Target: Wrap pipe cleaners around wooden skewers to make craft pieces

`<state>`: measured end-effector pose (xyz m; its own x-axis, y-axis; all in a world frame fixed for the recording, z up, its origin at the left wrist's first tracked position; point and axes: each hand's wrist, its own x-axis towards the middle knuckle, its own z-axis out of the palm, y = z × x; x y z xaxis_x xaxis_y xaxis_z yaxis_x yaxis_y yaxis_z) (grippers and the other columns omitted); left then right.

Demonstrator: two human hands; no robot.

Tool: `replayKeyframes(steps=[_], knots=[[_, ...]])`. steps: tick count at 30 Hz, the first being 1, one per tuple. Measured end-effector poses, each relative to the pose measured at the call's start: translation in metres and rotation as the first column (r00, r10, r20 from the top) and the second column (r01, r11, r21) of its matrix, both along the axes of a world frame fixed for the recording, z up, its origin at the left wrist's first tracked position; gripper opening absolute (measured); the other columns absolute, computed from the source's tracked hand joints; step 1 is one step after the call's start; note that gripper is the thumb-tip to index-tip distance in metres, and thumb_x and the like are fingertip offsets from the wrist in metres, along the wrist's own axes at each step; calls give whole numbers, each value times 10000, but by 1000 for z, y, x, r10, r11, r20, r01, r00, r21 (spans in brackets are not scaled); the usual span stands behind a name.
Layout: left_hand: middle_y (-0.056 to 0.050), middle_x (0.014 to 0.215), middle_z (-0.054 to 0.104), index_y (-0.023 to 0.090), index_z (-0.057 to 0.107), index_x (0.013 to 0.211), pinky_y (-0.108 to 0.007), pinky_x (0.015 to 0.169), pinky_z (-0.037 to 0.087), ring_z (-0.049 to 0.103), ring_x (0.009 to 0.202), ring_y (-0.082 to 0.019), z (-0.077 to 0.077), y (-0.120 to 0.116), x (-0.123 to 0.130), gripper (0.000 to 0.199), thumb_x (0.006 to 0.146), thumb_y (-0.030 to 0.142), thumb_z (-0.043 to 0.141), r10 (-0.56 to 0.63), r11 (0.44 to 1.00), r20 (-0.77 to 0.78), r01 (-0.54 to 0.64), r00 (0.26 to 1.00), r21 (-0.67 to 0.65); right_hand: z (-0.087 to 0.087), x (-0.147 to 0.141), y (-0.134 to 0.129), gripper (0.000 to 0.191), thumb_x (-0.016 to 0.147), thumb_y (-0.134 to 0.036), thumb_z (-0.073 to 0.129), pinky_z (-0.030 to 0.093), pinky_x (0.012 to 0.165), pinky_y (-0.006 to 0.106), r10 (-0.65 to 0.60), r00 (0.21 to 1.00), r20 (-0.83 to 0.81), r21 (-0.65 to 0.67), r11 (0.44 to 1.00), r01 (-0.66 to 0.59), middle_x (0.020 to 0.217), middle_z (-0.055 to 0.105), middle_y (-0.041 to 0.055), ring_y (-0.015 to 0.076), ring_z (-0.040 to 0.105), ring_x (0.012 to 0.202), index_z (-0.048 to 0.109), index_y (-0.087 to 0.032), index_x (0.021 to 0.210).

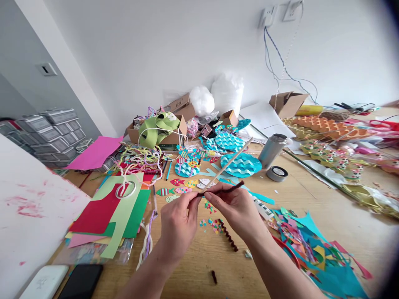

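In the middle of the head view, my left hand pinches the lower end of a thin wooden stick, which slants up to the right. A dark brown pipe cleaner crosses the stick at my fingertips. My right hand is closed on this pipe cleaner, and its free end pokes out past the fingers. How far it wraps the stick is hidden by my fingers. Below my hands lie a coiled brown pipe cleaner and a short brown piece. Small paper dots are scattered beside the coil.
Paper fish and blue wavy discs lie beyond my hands. A steel flask stands at right with its lid. Coloured paper and a tape roll are left; paper scraps cover the right front.
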<state>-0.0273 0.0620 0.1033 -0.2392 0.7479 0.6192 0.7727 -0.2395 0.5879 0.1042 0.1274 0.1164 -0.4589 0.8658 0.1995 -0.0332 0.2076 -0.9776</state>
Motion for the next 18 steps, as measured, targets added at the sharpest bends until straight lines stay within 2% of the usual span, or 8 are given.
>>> replayKeyframes(steps=[2, 5, 7, 10, 14, 18], knots=[[-42, 742, 735, 190, 656, 887, -249, 630, 520, 690, 649, -167, -1, -1, 1, 108, 845, 210, 558, -22, 999, 81, 25, 997, -39, 0, -1, -2, 190, 768, -356, 671, 487, 617, 276, -21, 1000, 3, 29, 999, 21, 727, 657, 38, 167, 594, 656, 647, -170, 797], [-47, 750, 719, 169, 627, 898, -249, 612, 535, 682, 646, -159, 1, -2, 2, 124, 855, 247, 540, -94, 982, 326, 142, 941, -126, 2, -1, -5, 130, 802, -300, 624, 472, 629, 275, -49, 999, 20, 101, 994, 47, 719, 629, 29, 159, 577, 663, 629, -172, 783], [-43, 721, 697, 152, 613, 871, -245, 573, 538, 664, 604, -147, 4, -2, 1, 148, 845, 286, 557, -128, 952, 526, 252, 841, -171, 4, -1, -7, 119, 805, -281, 617, 464, 622, 273, -68, 997, 37, 137, 989, 62, 703, 612, 24, 156, 565, 656, 618, -171, 762], [-18, 643, 652, 130, 615, 822, -227, 504, 514, 621, 520, -123, 9, -1, -2, 192, 814, 322, 601, -153, 892, 747, 416, 647, -178, 6, 0, -10, 131, 801, -278, 622, 456, 598, 267, -80, 996, 43, 158, 985, 72, 673, 592, 16, 148, 548, 629, 601, -171, 729], [0, 599, 623, 120, 623, 787, -200, 458, 476, 581, 459, -94, 10, 0, -6, 182, 791, 301, 635, -205, 821, 891, 567, 406, -70, 6, 3, -12, 152, 808, -304, 623, 462, 601, 263, -40, 999, 15, 136, 990, 37, 682, 593, 15, 146, 547, 635, 593, -173, 737], [13, 553, 594, 124, 624, 768, -162, 405, 434, 544, 421, -70, 9, 0, -6, 138, 774, 258, 659, -225, 775, 952, 631, 208, 45, 7, 6, -13, 183, 812, -346, 624, 474, 635, 275, 56, 997, -44, 11, 998, -55, 716, 609, 25, 158, 569, 678, 593, -173, 762]])
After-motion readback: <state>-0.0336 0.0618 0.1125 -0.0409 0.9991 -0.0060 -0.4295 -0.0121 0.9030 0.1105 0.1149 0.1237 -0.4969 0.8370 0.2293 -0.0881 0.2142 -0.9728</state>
